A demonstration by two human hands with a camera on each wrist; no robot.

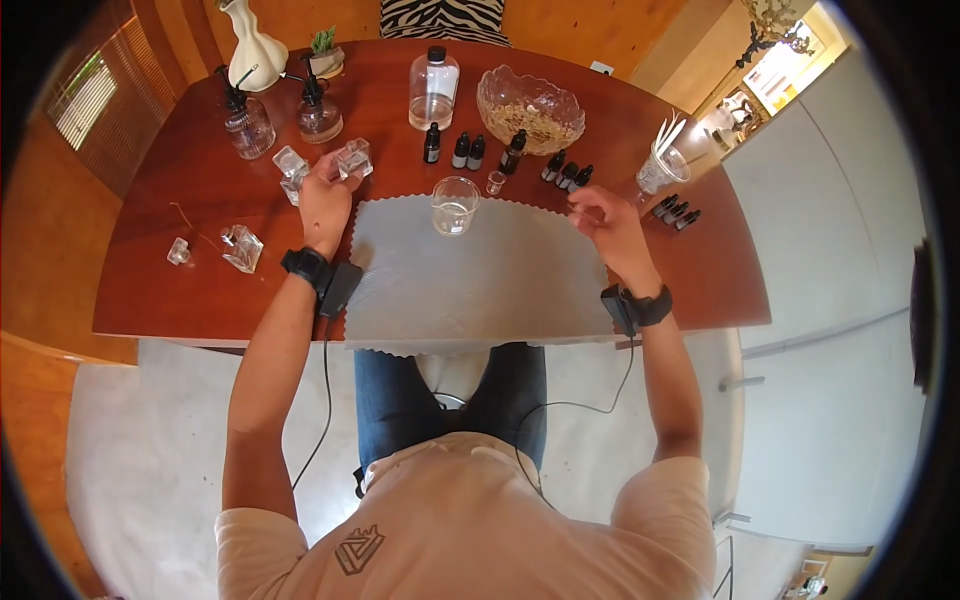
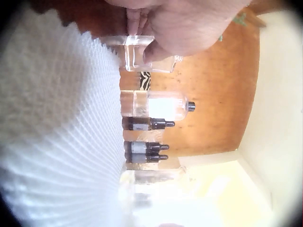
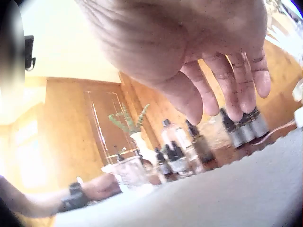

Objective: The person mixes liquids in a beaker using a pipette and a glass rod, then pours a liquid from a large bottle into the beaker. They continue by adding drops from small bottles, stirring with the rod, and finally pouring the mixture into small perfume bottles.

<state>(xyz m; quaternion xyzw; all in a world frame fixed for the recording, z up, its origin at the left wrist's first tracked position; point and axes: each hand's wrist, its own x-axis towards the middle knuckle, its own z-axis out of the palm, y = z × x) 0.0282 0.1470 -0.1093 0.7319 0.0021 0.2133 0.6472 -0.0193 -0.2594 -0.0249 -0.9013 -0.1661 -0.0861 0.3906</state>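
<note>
My left hand (image 1: pixel 326 205) grips a clear, square glass bottle (image 1: pixel 354 158) at the left of the grey mat (image 1: pixel 480 280). In the left wrist view the thumb lies along the glass, and the bottle stands close to the mat's scalloped edge. Just left of the fingers is another clear glass piece (image 1: pixel 290 172). A clear glass beaker (image 1: pixel 456 207) stands at the mat's far edge. My right hand (image 1: pixel 608 228) hovers over the mat's right edge, its fingers loose and holding nothing. Small black dropper bottles (image 1: pixel 567 172) stand just beyond it.
Two pump bottles, one a ribbed glass bottle (image 1: pixel 250 130), stand back left. A large clear bottle (image 1: pixel 434 90) and a glass bowl (image 1: pixel 530 110) are at the back. At left lies a small glass bottle (image 1: pixel 242 248) near a stopper (image 1: pixel 179 250). A cup with white strips (image 1: pixel 664 165) stands right.
</note>
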